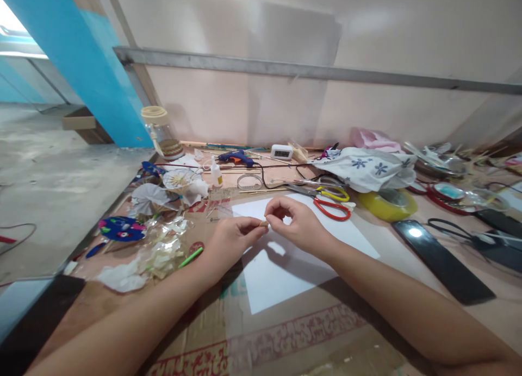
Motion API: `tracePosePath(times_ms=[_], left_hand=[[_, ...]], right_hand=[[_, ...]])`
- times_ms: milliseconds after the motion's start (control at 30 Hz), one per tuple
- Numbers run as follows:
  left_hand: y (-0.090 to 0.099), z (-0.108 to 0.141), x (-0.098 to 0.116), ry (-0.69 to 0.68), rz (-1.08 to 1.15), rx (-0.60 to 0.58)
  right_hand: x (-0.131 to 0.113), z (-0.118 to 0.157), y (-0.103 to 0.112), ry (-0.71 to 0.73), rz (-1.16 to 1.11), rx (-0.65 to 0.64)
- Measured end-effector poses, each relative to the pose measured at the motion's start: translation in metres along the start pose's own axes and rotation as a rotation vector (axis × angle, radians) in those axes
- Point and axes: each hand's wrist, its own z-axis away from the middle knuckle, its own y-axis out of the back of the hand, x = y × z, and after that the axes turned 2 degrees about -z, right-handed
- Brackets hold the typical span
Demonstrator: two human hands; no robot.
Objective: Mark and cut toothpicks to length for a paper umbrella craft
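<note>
Above a white sheet of paper point(281, 278), my two hands meet fingertip to fingertip. My left hand point(234, 237) pinches a small tan piece point(264, 223), too small to name, between thumb and forefinger. My right hand point(299, 226) is closed in a pinch at the piece's other side, its thumb and forefinger curved into a ring. Whether the right fingertips grip the same piece or something finer cannot be made out. The paper lies on a flattened cardboard sheet point(285, 338) with red print. Scissors with red and yellow handles point(332, 208) lie just beyond my right hand.
Left are small paper fans point(122, 229), a plastic bag point(161, 251) and a green pen-like stick point(191, 257). Behind stand a glue bottle point(216, 172), a blue glue gun point(240, 158) and a jar point(161, 134). Right are yellow tape point(389, 204) and a phone point(444, 261).
</note>
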Motion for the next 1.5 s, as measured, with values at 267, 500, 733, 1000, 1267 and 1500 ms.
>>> tracePosePath(times_ms=[267,500,733,1000,1267,1500], left_hand=[[0.000,-0.001,0.001,0.017,0.008,-0.005],[0.000,-0.001,0.000,0.026,-0.014,-0.009],[-0.001,-0.002,-0.002,0.090,0.028,-0.018],[-0.009,-0.004,-0.015,0.172,0.138,0.024],[-0.004,-0.007,-0.012,0.176,0.147,0.049],[-0.005,-0.009,-0.015,0.198,0.167,0.041]], right_hand=[[0.001,-0.001,0.002,0.127,0.085,-0.076],[0.000,0.001,-0.001,-0.010,0.029,-0.108],[0.004,-0.002,0.000,-0.122,-0.202,-0.014],[0.024,-0.039,0.069,-0.139,-0.222,0.324],[0.084,-0.106,0.069,-0.309,0.078,0.187],[0.097,-0.159,0.126,-0.333,0.594,0.197]])
